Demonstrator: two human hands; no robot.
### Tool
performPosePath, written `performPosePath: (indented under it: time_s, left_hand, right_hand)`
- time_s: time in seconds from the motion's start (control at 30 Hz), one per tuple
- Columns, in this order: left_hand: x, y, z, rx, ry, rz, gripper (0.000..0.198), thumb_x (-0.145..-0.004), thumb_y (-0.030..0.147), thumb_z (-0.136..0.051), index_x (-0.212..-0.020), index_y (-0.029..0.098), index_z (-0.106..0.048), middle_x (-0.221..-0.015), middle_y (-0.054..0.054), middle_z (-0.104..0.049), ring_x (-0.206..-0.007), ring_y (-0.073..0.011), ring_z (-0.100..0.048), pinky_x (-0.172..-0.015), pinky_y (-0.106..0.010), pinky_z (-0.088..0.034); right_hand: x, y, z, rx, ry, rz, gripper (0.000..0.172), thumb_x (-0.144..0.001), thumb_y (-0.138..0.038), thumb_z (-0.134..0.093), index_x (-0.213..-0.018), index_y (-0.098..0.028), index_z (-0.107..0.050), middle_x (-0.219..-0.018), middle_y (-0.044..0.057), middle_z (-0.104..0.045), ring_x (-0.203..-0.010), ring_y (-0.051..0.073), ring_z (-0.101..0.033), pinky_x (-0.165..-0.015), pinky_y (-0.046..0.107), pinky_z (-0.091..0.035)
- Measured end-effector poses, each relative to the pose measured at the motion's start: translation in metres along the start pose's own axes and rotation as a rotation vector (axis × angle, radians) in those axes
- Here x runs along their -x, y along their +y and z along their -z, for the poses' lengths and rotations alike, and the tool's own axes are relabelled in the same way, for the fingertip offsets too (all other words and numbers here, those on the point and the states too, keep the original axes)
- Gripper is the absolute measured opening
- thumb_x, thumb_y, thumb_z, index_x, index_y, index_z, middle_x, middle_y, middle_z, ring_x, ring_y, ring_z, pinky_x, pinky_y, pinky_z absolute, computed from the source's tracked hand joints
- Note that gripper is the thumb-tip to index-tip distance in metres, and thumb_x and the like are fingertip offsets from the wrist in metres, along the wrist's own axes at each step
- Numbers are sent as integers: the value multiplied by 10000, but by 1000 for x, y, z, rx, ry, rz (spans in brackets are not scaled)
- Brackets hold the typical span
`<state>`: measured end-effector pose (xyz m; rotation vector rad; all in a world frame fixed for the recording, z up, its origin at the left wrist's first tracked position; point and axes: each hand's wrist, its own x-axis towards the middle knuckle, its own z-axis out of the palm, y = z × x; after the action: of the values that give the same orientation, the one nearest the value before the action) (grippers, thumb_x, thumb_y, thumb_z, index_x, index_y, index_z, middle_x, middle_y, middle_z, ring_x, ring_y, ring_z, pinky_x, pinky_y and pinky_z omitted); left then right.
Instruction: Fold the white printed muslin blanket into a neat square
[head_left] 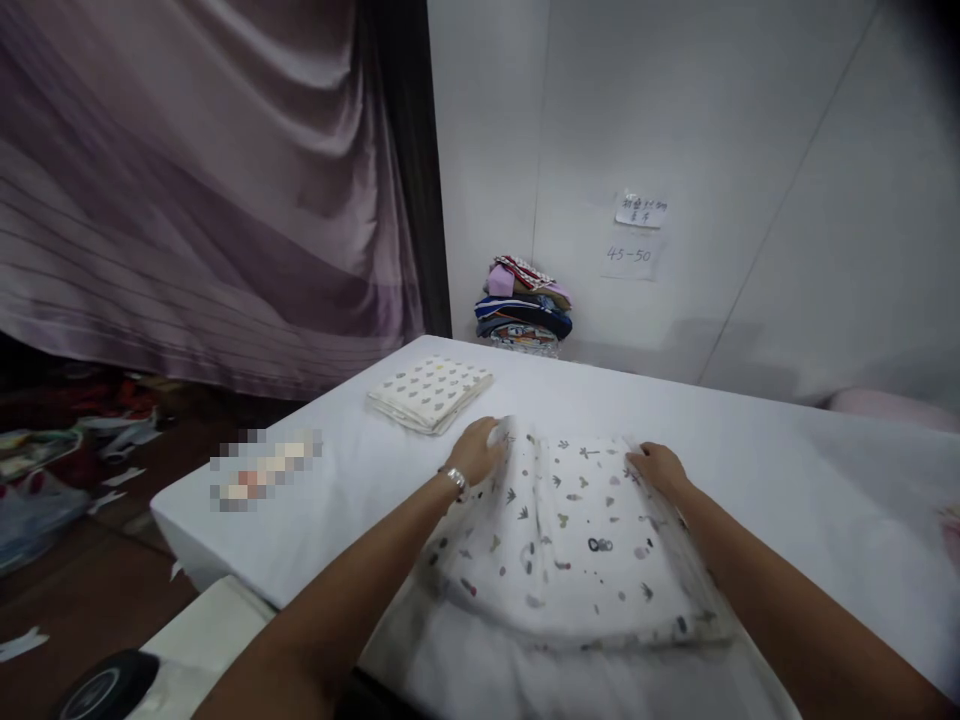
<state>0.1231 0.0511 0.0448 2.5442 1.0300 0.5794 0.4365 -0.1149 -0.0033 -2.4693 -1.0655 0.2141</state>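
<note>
Printed cloth [592, 530] stretched between both hands over the white table [795, 480], far end at the fingers, rest running back toward the camera. Left hand [478, 452] has fingers closed on its far left corner, right hand [661, 468] has fingers drawn in narrow at the far right corner, exact thumb contact can't tell. Folded cloth [431, 393] sits flat beyond the left hand, off to the left, not touching.

The cloth [592, 520] stretches between left hand [475, 450] and right hand [661, 468] at the near side of the table [795, 490]. Behind it, leftward, a folded cloth [431, 390] lies on the table. Beyond, a pile [523, 308] stands before the wall [720, 130], right of a curtain [225, 210].
</note>
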Motion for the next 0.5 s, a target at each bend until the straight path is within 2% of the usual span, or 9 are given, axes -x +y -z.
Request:
performPosePath:
  time_s: [0.13, 0.23, 0.3, 0.37, 0.43, 0.5]
  left_hand:
    - [-49, 11, -17, -132, -183, -61, 451, -855, 350, -433, -1257, 148, -471, -1324, -107, -478, -1207, -217, -441, -983, -332, -361]
    - [-69, 14, -21, -167, -233, -93, 444, -808, 417, -505, -1171, 165, -548, -1203, -101, -567, -1126, -245, -498, -939, -356, -381]
    - [-74, 14, -20, -191, -239, -120, 395, -772, 412, -552, -1085, 175, -600, -1129, -93, -597, -1083, -256, -516, -934, -373, -370]
    - [-75, 12, -15, -209, -225, -143, 341, -764, 389, -563, -1029, 182, -623, -1077, -83, -606, -1042, -251, -532, -939, -385, -350]
    - [-70, 9, -6, -232, -184, -171, 301, -773, 368, -558, -1005, 190, -630, -1034, -69, -609, -1002, -237, -544, -938, -389, -337]
    - [-62, 3, 3, -261, -128, -215, 262, -792, 344, -544, -991, 198, -635, -1001, -58, -608, -969, -218, -552, -925, -378, -337]
  right_hand:
    - [-4, -4, 4, 2, 59, 44, 276, -793, -345, -457, -815, -199, -690, -865, 72, -677, -812, 207, -603, -628, 256, -372]
    - [-3, -2, 9, -121, 171, 114, 281, -784, -386, -475, -833, -203, -683, -903, 56, -657, -851, 201, -576, -689, 261, -383]
    - [0, -1, 16, -348, 229, 125, 282, -762, -409, -508, -841, -190, -667, -850, 38, -644, -799, 185, -560, -690, 263, -394]
    - [7, -1, 26, -658, 252, 90, 281, -723, -434, -565, -822, -182, -641, -750, 9, -616, -693, 157, -534, -624, 253, -398]
    - [17, -3, 42, -951, 248, 39, 290, -670, -448, -638, -794, -186, -613, -665, -22, -573, -594, 123, -490, -539, 231, -378]
    - [31, -5, 64, -1143, 229, 19, 313, -615, -433, -706, -788, -193, -603, -624, -40, -552, -540, 100, -460, -488, 211, -357]
